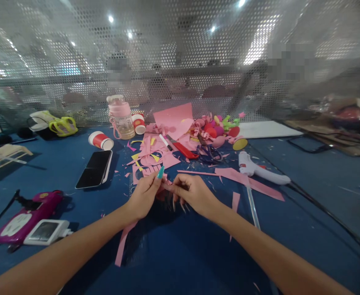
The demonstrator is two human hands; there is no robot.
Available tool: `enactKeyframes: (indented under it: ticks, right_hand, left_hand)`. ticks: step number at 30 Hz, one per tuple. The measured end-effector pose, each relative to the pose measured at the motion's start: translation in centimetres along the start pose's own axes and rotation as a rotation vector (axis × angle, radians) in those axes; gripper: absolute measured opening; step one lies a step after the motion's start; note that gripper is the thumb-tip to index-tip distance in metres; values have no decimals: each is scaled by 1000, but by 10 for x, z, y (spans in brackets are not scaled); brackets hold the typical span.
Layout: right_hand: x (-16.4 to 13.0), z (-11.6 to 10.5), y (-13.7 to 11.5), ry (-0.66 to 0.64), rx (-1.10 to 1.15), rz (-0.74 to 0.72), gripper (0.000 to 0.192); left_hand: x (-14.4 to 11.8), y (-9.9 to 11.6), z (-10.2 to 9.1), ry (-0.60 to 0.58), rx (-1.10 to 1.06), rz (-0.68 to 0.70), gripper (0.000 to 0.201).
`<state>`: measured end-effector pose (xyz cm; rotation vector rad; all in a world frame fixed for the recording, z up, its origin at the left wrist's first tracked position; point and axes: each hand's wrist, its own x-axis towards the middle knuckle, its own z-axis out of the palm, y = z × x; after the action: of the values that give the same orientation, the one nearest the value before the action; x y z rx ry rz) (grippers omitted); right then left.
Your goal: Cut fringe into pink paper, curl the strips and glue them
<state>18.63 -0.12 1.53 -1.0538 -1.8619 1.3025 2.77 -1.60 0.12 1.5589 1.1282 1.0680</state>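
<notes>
My left hand (143, 196) is closed, its fingertips pinching a small pink foam or paper piece (167, 186). A long teal tip, apparently a nail, stands up at its thumb. My right hand (195, 192) pinches the same piece from the other side, its fingers curled beneath with long nails showing. Most of the piece is hidden by the fingers. Just beyond the hands lies a fringed pink sheet (151, 170). A pink strip (124, 246) sticks out below my left wrist. To the right, a white glue gun (260, 171) rests across a long pink strip (269, 190).
Pink scraps, a red cutter (184, 149), a marker (165, 142) and dark-handled scissors (209, 153) lie ahead. Coloured pieces (217, 129) are heaped behind. At left are a phone (94, 169), paper cup (101, 140), bottle (120, 119) and purple pouch (29, 219). A cord (327, 207) trails right.
</notes>
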Motion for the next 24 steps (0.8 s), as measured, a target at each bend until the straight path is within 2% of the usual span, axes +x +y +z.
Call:
enactKeyframes:
  ticks: [3,5,10,17,19,24]
  right_hand:
    - [0,-2,0,-14,-8,-6,30]
    - [1,-4,0,-36,-6,6,30]
    - [1,-7,0,-86,5,51,31]
    - [1,-10,-1,-229,73,151,30]
    - [1,-10,-2,-239,99,166,29]
    - [3,-10,0,-189,153,139,29]
  left_hand:
    - [2,-2,1,-9,-181,-67,35]
    - [3,-2,0,-41,-203,-78,34]
    - [6,1,-3,-91,-126,-31,34]
    - [7,1,-8,-296,47,65,27]
    - [7,0,-8,-277,127,87,29]
    - [6,0,-9,-135,267,108,31]
